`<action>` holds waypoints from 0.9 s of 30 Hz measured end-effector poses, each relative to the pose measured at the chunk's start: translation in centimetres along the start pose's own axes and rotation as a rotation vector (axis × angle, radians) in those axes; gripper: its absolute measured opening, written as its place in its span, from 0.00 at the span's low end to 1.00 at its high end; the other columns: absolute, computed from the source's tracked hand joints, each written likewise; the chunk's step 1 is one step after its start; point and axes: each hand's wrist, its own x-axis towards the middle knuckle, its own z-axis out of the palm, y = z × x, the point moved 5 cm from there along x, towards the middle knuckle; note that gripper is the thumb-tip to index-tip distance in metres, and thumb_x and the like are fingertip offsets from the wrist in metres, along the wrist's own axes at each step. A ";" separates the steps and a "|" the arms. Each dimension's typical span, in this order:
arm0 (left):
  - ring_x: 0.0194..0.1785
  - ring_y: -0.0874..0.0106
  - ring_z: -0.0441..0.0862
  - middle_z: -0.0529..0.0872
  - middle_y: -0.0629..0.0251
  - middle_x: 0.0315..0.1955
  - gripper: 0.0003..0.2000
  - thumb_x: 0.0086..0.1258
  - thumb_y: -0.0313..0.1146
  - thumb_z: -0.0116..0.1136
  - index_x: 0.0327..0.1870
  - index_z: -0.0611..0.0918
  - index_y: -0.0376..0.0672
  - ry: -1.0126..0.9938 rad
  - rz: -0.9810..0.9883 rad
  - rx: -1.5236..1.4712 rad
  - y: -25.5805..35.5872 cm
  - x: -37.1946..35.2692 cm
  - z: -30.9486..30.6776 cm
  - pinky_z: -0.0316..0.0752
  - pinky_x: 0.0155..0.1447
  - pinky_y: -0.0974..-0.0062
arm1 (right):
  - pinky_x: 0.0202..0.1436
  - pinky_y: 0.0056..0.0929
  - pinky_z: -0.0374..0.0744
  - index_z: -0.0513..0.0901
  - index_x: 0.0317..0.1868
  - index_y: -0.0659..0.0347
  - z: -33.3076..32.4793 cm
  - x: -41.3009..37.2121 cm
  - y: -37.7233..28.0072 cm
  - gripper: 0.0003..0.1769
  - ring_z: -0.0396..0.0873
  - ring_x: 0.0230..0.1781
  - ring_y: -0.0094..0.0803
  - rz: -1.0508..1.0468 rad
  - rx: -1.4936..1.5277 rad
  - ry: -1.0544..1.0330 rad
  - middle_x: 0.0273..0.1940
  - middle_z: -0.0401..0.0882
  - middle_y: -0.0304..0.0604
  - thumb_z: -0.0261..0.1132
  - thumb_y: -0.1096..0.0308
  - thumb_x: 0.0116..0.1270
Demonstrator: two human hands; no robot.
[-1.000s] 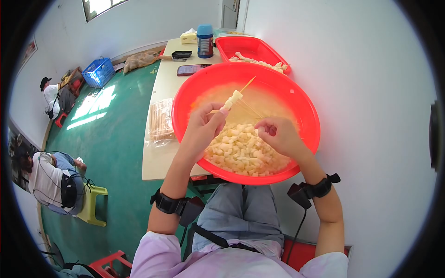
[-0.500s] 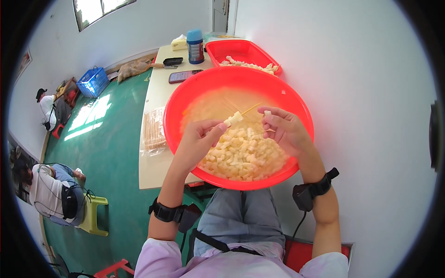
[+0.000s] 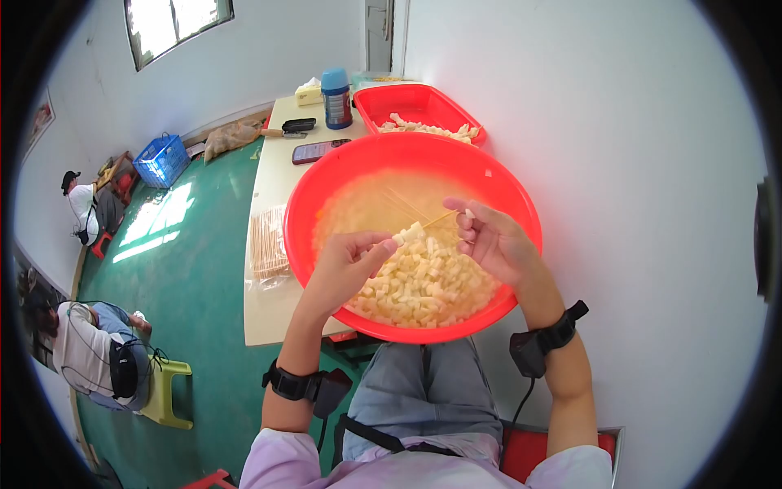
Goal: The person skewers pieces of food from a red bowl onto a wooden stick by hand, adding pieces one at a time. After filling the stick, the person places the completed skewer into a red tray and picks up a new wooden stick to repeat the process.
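Note:
Over a large red basin (image 3: 297,220), my left hand (image 3: 352,265) pinches a wooden skewer (image 3: 441,218) threaded with pale cubes (image 3: 410,234) at its near end. The skewer's bare end points up and right, reaching my right hand (image 3: 494,240). A small pale piece (image 3: 469,213) sits between the thumb and fingers of that right hand, by the skewer tip. Below both hands, a heap of pale chunks (image 3: 432,285) lies in cloudy liquid in the basin. More skewers (image 3: 399,204) rest in the liquid.
On the table (image 3: 273,314) are a packet of skewers (image 3: 267,243), a phone (image 3: 320,151), a blue bottle (image 3: 336,99), a tissue box (image 3: 309,94) and a red tray (image 3: 423,98) with finished pieces. Two people sit at the left. A wall stands at the right.
My right hand has moved slightly left, bringing its small piece to the skewer's bare tip. The view has shifted a little, so the basin and table appear lower.

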 end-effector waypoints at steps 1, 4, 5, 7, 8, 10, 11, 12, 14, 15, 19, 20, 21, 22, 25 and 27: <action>0.21 0.86 0.62 0.68 0.76 0.16 0.12 0.64 0.34 0.52 0.37 0.80 0.33 -0.004 -0.001 0.009 0.0 0.0 0.0 0.57 0.24 0.87 | 0.32 0.19 0.70 0.66 0.53 0.70 0.0 0.1 0.0 0.21 0.66 0.26 0.18 0.000 0.023 -0.002 0.26 0.67 0.32 0.54 0.66 0.63; 0.21 0.87 0.62 0.68 0.76 0.16 0.13 0.64 0.35 0.53 0.38 0.80 0.33 -0.012 0.000 0.025 -0.1 0.1 0.0 0.58 0.24 0.87 | 0.35 0.21 0.73 0.68 0.51 0.71 0.0 0.1 0.0 0.19 0.69 0.28 0.18 -0.011 0.056 0.004 0.29 0.70 0.34 0.54 0.66 0.63; 0.20 0.87 0.62 0.68 0.76 0.15 0.14 0.63 0.36 0.54 0.39 0.79 0.32 -0.014 0.003 0.024 -0.2 0.1 0.0 0.58 0.24 0.86 | 0.36 0.23 0.74 0.70 0.49 0.71 0.1 0.1 -0.1 0.18 0.69 0.29 0.18 -0.023 0.043 0.012 0.30 0.71 0.35 0.54 0.68 0.63; 0.20 0.87 0.62 0.68 0.77 0.15 0.14 0.63 0.37 0.54 0.39 0.79 0.32 -0.019 0.001 0.023 -0.1 0.1 0.0 0.58 0.24 0.86 | 0.40 0.25 0.76 0.72 0.47 0.72 0.1 0.0 -0.2 0.15 0.72 0.31 0.19 -0.031 0.026 0.016 0.34 0.73 0.37 0.55 0.70 0.63; 0.20 0.87 0.62 0.68 0.77 0.15 0.14 0.63 0.37 0.54 0.39 0.79 0.32 -0.023 -0.004 0.025 0.0 0.0 0.1 0.58 0.24 0.86 | 0.42 0.25 0.76 0.72 0.47 0.71 0.0 -0.1 -0.2 0.15 0.73 0.33 0.20 -0.029 0.021 0.012 0.35 0.74 0.38 0.55 0.70 0.63; 0.20 0.87 0.62 0.68 0.77 0.15 0.14 0.63 0.36 0.54 0.39 0.80 0.32 -0.029 -0.006 0.024 0.1 -0.1 0.1 0.57 0.24 0.87 | 0.45 0.26 0.77 0.72 0.47 0.71 -0.1 -0.3 -0.2 0.14 0.75 0.36 0.22 -0.032 0.015 0.031 0.37 0.75 0.40 0.55 0.72 0.62; 0.21 0.87 0.62 0.68 0.77 0.15 0.14 0.63 0.36 0.54 0.39 0.80 0.32 -0.031 -0.004 0.020 0.2 -0.1 0.2 0.57 0.24 0.87 | 0.46 0.25 0.77 0.72 0.47 0.70 -0.1 -0.3 -0.2 0.14 0.75 0.37 0.23 -0.039 0.015 0.055 0.37 0.75 0.41 0.55 0.72 0.62; 0.21 0.87 0.62 0.68 0.77 0.16 0.14 0.63 0.36 0.54 0.39 0.80 0.32 -0.033 -0.001 0.017 0.2 -0.1 0.2 0.57 0.24 0.87 | 0.46 0.25 0.77 0.73 0.46 0.70 -0.1 -0.4 -0.3 0.13 0.76 0.38 0.23 -0.044 0.014 0.079 0.37 0.75 0.41 0.56 0.73 0.62; 0.21 0.87 0.62 0.68 0.77 0.16 0.14 0.63 0.36 0.54 0.39 0.80 0.32 -0.029 -0.001 0.021 0.1 0.0 0.2 0.57 0.24 0.87 | 0.45 0.25 0.78 0.73 0.46 0.68 -0.1 -0.4 -0.2 0.13 0.76 0.38 0.24 -0.037 0.008 0.081 0.38 0.76 0.41 0.56 0.73 0.62; 0.21 0.87 0.62 0.68 0.77 0.16 0.13 0.63 0.36 0.54 0.39 0.80 0.32 -0.026 -0.001 0.023 0.1 0.0 0.2 0.57 0.24 0.87 | 0.45 0.25 0.78 0.73 0.46 0.67 -0.1 -0.4 -0.2 0.13 0.76 0.39 0.24 -0.034 0.005 0.082 0.38 0.76 0.41 0.57 0.72 0.62; 0.21 0.87 0.62 0.68 0.77 0.16 0.14 0.63 0.36 0.54 0.39 0.80 0.32 -0.030 0.001 0.013 0.0 0.0 0.1 0.57 0.24 0.87 | 0.40 0.24 0.79 0.74 0.45 0.65 -0.2 -0.4 -0.2 0.11 0.77 0.37 0.25 -0.009 -0.011 0.040 0.37 0.77 0.41 0.57 0.72 0.62; 0.21 0.87 0.62 0.68 0.77 0.16 0.14 0.63 0.36 0.54 0.39 0.80 0.32 -0.030 0.004 0.011 -0.1 0.0 0.1 0.57 0.24 0.87 | 0.39 0.24 0.79 0.74 0.45 0.65 -0.2 -0.3 -0.3 0.11 0.77 0.36 0.25 -0.012 -0.024 0.045 0.36 0.77 0.41 0.57 0.72 0.62; 0.21 0.87 0.62 0.68 0.77 0.16 0.14 0.63 0.36 0.54 0.39 0.79 0.32 -0.031 0.006 0.009 -0.1 0.0 0.1 0.57 0.24 0.87 | 0.38 0.24 0.79 0.74 0.45 0.64 -0.2 -0.3 -0.3 0.11 0.77 0.35 0.24 -0.014 -0.036 0.049 0.36 0.77 0.40 0.57 0.71 0.62; 0.21 0.87 0.62 0.68 0.77 0.16 0.14 0.64 0.36 0.54 0.39 0.79 0.32 -0.032 0.005 0.011 -0.1 0.0 0.1 0.57 0.24 0.87 | 0.37 0.24 0.79 0.74 0.45 0.64 -0.1 -0.4 -0.3 0.11 0.77 0.34 0.24 -0.017 -0.043 0.055 0.35 0.77 0.40 0.57 0.71 0.62; 0.21 0.87 0.62 0.68 0.77 0.16 0.14 0.64 0.36 0.53 0.40 0.79 0.32 -0.036 0.005 0.018 0.0 -0.1 0.1 0.58 0.24 0.87 | 0.34 0.23 0.78 0.75 0.45 0.63 0.2 -0.5 -0.3 0.11 0.77 0.32 0.23 -0.021 -0.061 0.061 0.35 0.77 0.39 0.57 0.70 0.62; 0.21 0.87 0.62 0.68 0.77 0.16 0.14 0.64 0.36 0.53 0.40 0.79 0.32 -0.042 0.009 0.021 0.0 -0.1 0.1 0.58 0.25 0.87 | 0.33 0.22 0.77 0.75 0.45 0.63 0.1 -0.5 -0.3 0.11 0.76 0.32 0.22 -0.020 -0.070 0.054 0.34 0.77 0.38 0.57 0.69 0.62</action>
